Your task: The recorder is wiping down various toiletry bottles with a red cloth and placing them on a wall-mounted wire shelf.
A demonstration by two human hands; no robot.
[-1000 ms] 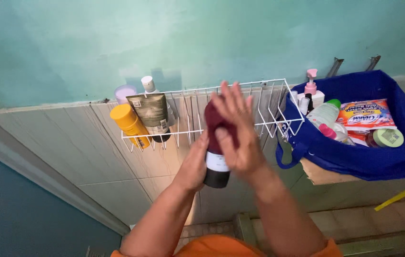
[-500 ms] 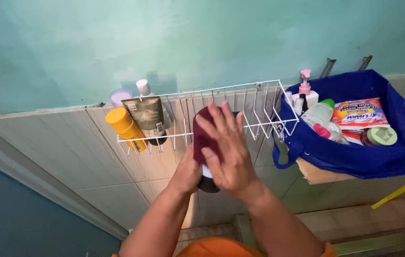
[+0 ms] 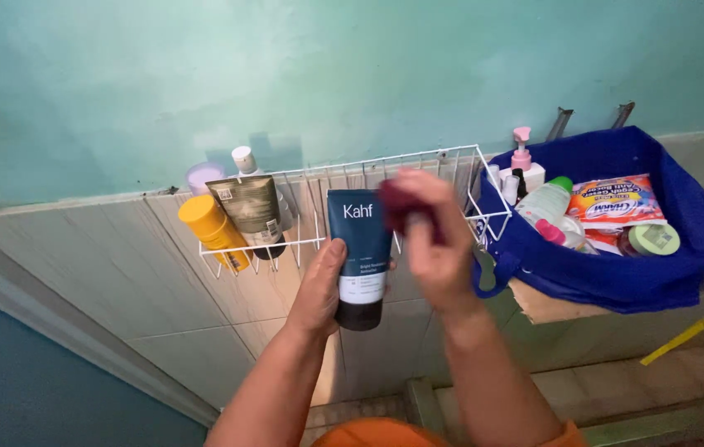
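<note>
While our left hand [image 3: 325, 285] grips a dark tube [image 3: 358, 252] by its side, our right hand [image 3: 434, 240] clutches a maroon cloth [image 3: 401, 203] just beside it; the tube could slip past the rack [image 3: 385, 178] behind.

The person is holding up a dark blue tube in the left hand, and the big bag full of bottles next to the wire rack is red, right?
Not quite. The bag beside the white wire rack is blue, not red, as the head view shows. The rest is right: the left hand holds up the dark blue tube, and the bag is full of bottles and packets.
</note>
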